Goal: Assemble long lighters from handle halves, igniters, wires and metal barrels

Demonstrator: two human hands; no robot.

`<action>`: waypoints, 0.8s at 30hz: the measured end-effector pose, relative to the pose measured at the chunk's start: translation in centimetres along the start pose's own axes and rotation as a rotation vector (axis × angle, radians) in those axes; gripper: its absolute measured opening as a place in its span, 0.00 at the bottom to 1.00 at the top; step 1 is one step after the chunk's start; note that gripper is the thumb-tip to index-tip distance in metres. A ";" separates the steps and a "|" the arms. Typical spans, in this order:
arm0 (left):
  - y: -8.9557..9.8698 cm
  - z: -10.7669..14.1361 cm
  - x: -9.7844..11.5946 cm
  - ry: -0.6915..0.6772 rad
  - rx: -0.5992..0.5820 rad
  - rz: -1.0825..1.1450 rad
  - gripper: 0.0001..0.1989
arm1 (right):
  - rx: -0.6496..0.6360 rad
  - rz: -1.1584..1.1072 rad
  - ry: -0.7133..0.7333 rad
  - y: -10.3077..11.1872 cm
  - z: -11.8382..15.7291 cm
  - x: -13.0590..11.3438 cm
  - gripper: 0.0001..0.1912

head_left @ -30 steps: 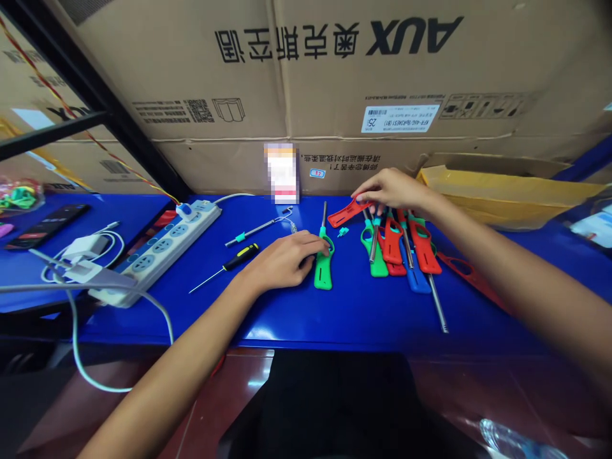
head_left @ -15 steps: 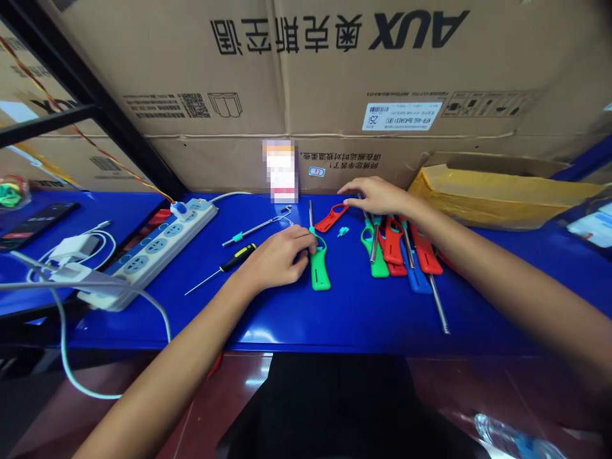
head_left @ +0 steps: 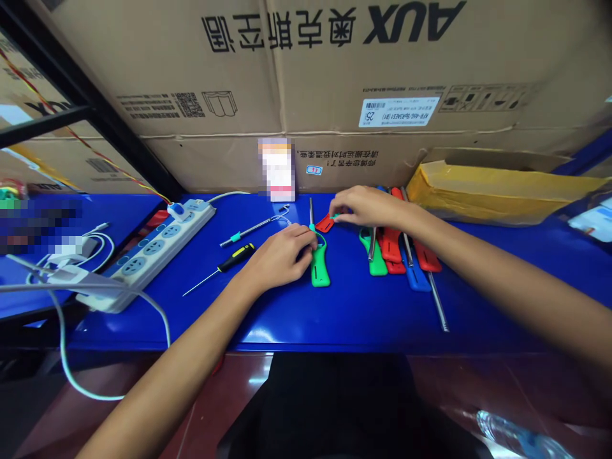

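When compared with half a second earlier, found left hand (head_left: pixel 287 255) unmoved, bent fingers at the loop of the green lighter (head_left: pixel 320 264); cannot tell firmness of grip. Further right, found red handle (head_left: pixel 325 224) let go on the glossy blue desk (head_left: pixel 282 315), and small teal piece (head_left: pixel 335 217) apparently pinched between thumb and fingertip of right hand (head_left: pixel 366 205). Judged a turn in the work from casing to small fitting.

From left, noted screwdriver (head_left: pixel 236 257), black-and-yellow grip, thin shaft; beyond it, slender metal tube (head_left: pixel 255 230) with teal sleeve; green lighter in smooth plastic, waisted, dark-slotted; red handle, similar plastic, partly hidden; overlapping lighters (head_left: pixel 389 245) in mixed colours, shiny barrels; at far right, yellow carton (head_left: pixel 482 197), creased and glossy.
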State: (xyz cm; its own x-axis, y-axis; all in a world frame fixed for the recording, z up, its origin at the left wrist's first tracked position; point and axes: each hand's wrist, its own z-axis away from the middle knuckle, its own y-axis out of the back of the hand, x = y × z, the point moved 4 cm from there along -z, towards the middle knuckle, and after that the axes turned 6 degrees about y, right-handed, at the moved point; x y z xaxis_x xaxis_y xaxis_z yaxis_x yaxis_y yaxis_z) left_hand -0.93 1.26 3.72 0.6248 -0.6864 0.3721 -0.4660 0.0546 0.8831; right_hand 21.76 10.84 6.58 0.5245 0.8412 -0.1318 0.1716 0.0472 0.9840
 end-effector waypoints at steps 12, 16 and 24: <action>0.5 -0.2 -0.3 0.037 -0.008 -0.014 0.09 | 0.346 -0.233 -0.198 3.1 2.8 -0.2 0.13; 0.3 -0.5 -0.2 0.049 -0.009 -0.028 0.10 | 0.561 -0.308 -0.384 2.8 4.9 0.0 0.10; 0.2 -0.5 -0.2 0.072 -0.002 -0.029 0.12 | 0.669 -0.418 -0.500 3.2 8.2 3.2 0.10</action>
State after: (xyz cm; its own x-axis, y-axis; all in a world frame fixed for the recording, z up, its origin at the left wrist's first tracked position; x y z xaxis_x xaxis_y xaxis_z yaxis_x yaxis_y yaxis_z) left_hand -0.84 1.77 3.97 0.6815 -0.6340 0.3655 -0.4454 0.0368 0.8946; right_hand 30.84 9.27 8.34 0.5830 0.4890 -0.6489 0.7905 -0.1569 0.5920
